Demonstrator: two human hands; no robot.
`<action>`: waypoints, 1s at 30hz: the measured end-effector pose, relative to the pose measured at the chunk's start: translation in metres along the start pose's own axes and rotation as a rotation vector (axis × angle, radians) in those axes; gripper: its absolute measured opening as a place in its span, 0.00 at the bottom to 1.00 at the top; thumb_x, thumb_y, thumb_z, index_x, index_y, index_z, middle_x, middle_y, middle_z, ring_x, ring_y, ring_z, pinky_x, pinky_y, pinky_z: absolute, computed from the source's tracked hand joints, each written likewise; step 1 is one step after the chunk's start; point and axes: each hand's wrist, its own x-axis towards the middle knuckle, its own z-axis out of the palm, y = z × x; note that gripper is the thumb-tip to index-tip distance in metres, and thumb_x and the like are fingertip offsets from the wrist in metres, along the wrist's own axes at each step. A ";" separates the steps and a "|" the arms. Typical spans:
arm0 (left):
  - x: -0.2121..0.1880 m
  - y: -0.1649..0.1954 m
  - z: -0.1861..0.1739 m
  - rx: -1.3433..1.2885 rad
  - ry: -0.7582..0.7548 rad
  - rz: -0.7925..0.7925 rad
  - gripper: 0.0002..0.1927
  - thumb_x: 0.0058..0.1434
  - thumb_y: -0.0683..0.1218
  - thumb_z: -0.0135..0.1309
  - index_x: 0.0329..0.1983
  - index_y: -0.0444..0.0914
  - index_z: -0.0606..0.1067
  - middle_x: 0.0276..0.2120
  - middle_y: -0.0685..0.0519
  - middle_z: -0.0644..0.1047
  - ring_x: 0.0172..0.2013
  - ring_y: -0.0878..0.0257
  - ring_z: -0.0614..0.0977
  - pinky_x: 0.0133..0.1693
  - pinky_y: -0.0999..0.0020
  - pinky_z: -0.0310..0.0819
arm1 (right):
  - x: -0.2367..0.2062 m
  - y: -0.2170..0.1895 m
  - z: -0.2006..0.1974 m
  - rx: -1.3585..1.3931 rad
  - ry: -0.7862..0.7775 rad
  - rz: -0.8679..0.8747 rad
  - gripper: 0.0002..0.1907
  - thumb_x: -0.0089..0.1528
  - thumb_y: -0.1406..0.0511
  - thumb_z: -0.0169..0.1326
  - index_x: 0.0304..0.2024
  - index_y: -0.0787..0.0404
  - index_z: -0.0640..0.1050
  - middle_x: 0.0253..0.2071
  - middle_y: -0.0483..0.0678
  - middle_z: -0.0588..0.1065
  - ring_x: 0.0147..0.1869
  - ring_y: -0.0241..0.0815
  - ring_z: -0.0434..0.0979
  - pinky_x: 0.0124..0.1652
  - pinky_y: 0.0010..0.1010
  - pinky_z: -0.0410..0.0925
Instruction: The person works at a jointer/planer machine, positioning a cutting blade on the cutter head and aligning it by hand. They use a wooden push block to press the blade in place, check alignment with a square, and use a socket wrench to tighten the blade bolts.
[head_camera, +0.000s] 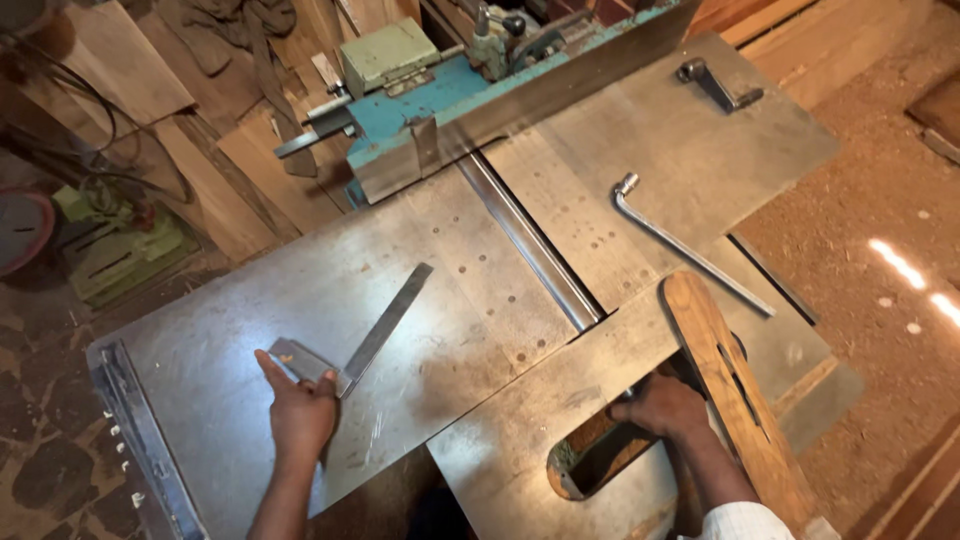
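Head view: dull grey steel machine table (420, 330), scuffed, dotted with holes. Left hand (300, 412) at 8 o'clock, fingers spread flat, pinning the thick stock of a grey steel try square (352, 338); thin blade angles toward 1 o'clock. Right hand (660, 405) at 5 o'clock, fingers curled at an oval table slot (590, 460); what it grips cannot be told. Bent steel socket wrench (680, 240) lies at 2 o'clock beside a rounded brown wooden board (725, 390).

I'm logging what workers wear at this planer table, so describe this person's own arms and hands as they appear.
Both arms come up from the bottom edge. The left hand and its forearm are bare: no glove, sleeve, watch or ring shows. The right hand is also ungloved, with a bare forearm; a white sleeve cuff of ribbed-looking fabric appears at the frame's bottom edge. No bracelets or markings are visible on either.
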 end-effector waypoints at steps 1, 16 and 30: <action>0.000 0.000 -0.008 0.021 -0.038 0.012 0.57 0.58 0.50 0.61 0.80 0.38 0.37 0.37 0.38 0.82 0.41 0.39 0.83 0.46 0.49 0.76 | -0.005 -0.003 -0.001 -0.009 -0.004 0.020 0.46 0.45 0.43 0.67 0.63 0.49 0.73 0.63 0.52 0.74 0.64 0.51 0.77 0.59 0.39 0.71; 0.151 0.206 0.118 -0.004 -0.064 1.152 0.20 0.65 0.40 0.56 0.61 0.42 0.76 0.62 0.52 0.75 0.43 0.51 0.84 0.43 0.57 0.80 | -0.017 -0.008 0.010 0.028 0.168 0.173 0.40 0.48 0.44 0.67 0.58 0.54 0.77 0.47 0.51 0.84 0.52 0.52 0.85 0.53 0.42 0.74; 0.208 0.259 0.189 0.479 -0.272 1.052 0.27 0.70 0.47 0.38 0.73 0.50 0.64 0.72 0.61 0.64 0.28 0.61 0.84 0.31 0.62 0.80 | 0.002 0.106 0.017 0.141 0.504 0.379 0.59 0.43 0.42 0.71 0.69 0.66 0.72 0.56 0.60 0.75 0.59 0.54 0.80 0.58 0.42 0.74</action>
